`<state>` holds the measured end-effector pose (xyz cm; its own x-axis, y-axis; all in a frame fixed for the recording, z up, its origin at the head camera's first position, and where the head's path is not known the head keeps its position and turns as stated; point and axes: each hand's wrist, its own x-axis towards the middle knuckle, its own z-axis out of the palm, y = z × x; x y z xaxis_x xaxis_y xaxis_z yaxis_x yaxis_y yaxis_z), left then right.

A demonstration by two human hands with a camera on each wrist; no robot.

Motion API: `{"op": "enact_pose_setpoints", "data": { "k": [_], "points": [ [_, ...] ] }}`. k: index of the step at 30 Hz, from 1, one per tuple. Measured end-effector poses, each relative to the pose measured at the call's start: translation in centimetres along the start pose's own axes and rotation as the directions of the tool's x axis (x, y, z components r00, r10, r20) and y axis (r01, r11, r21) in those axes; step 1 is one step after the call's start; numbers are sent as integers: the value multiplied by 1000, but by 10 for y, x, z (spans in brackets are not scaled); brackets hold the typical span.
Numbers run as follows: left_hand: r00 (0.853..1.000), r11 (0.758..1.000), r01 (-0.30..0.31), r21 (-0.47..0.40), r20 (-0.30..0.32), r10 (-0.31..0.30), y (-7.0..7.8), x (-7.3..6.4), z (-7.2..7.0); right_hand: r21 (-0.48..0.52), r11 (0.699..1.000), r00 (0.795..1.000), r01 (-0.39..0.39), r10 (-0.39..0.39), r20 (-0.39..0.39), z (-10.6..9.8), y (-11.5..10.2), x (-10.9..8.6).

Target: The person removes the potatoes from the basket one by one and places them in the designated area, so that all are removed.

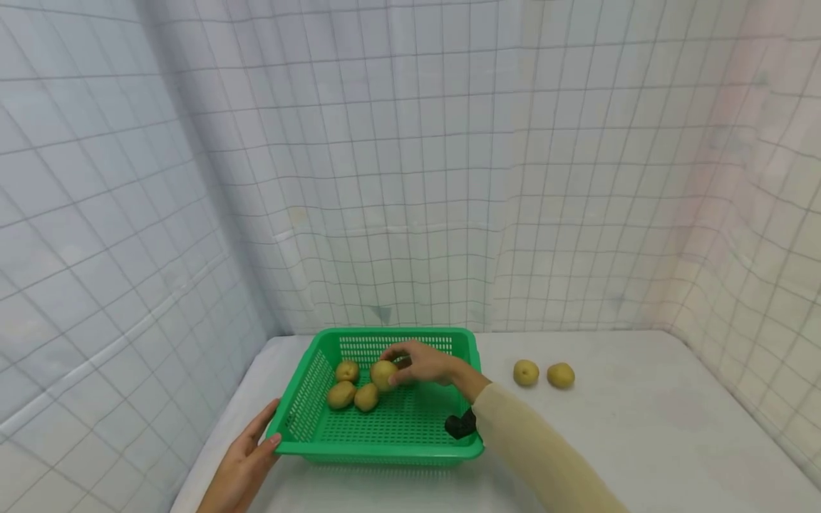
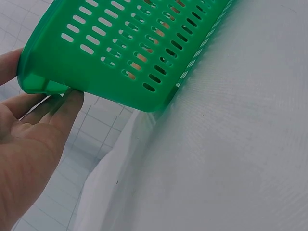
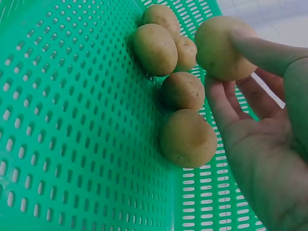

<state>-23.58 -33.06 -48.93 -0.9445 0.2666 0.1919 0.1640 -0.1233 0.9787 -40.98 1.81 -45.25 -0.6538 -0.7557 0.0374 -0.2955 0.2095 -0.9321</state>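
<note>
A green plastic basket (image 1: 385, 450) with slotted walls stands on the table. My left hand (image 1: 242, 459) grips its rim at the front left corner, thumb and fingers on either side of the rim in the left wrist view. Inside the basket, my right hand (image 1: 420, 363) holds a potato (image 3: 224, 47) between thumb and fingers. Several other potatoes lie on the basket floor, among them one large potato (image 3: 187, 138) and a smaller potato (image 1: 366, 397). The held potato appears close above them in the right wrist view.
Two potatoes, one on the left (image 1: 526, 372) and one on the right (image 1: 561, 375), lie on the white table (image 1: 628, 427) to the right of the basket. A black object (image 1: 460, 425) shows beside my right sleeve. Grid-patterned white curtains (image 1: 410, 178) enclose the table's back and sides.
</note>
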Motion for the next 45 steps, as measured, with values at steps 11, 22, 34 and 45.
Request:
{"op": "enact_pose_setpoints", "data": {
  "k": [11,22,34,45],
  "points": [
    [1000,1000,15,14,-15,-15,2,-2,4,91,995,996,51,-43,-84,-10,-5,-6],
    [999,999,35,21,-34,-34,4,-3,4,69,994,991,86,-79,-106,-27,-21,-13],
    [999,999,22,26,-30,-21,3,-3,4,27,997,987,79,-74,-140,-41,-24,-28],
    [1000,999,-16,39,-1,16,0,-2,2,51,995,987,81,-73,-144,-52,-27,-42]
  ]
}}
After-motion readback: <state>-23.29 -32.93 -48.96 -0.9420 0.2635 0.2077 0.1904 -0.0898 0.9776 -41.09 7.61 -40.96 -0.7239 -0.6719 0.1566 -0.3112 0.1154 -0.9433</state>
